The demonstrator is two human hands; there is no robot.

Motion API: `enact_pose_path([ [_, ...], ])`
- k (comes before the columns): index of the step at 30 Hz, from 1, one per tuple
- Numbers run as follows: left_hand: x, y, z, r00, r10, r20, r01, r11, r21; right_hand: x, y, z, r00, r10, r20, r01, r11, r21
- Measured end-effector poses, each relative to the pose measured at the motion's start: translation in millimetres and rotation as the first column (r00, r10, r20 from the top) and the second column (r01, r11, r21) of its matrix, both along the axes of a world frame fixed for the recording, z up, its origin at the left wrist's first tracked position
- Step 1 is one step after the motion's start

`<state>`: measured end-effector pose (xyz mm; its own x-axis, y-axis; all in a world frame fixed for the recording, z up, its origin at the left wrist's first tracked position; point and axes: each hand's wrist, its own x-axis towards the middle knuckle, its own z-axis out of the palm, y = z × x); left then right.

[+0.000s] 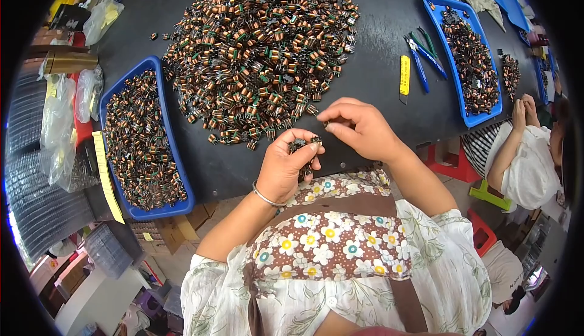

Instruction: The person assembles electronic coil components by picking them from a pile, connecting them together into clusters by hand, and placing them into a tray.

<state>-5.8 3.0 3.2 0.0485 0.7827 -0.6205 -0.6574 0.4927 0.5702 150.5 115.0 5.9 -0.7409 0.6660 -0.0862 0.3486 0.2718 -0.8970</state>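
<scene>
Near the table's front edge, my left hand [283, 167] is closed round several small copper-wound coils [308, 145] with dark bases. Just right of it, the thumb and fingers of my right hand [362, 130] pinch one small dark piece [326, 123], which looks like another coil and is mostly hidden by the fingertips. Beyond both hands rises a large heap of the same coils [261, 50], copper, black and green, its near edge close to my fingers.
To the left stands a blue tray [172, 147] full of coils; another blue tray [453, 62] lies at the right. Between heap and right tray are a yellow utility knife [404, 76] and blue-handled cutters [420, 65]. At far right sits another person [524, 159].
</scene>
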Motion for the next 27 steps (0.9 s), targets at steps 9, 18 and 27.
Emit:
enact_pose_path([
  [9,-2.9,-0.3,0.8,1.000,0.004,0.004,-0.004,1.000,0.021,-0.7,-14.4,2.1,0.973,-0.109,-0.204,-0.007,0.868,-0.497],
  [18,-9.2,-1.2,12.9,0.998,-0.056,0.002,0.056,0.997,-0.045,-9.9,-15.5,11.0,0.984,-0.016,-0.179,-0.049,0.934,-0.354],
  [27,-70.7,-15.2,43.2,0.976,0.202,0.081,-0.209,0.972,0.104,-20.4,-25.7,-1.7,0.951,-0.142,-0.274,-0.016,0.863,-0.504],
])
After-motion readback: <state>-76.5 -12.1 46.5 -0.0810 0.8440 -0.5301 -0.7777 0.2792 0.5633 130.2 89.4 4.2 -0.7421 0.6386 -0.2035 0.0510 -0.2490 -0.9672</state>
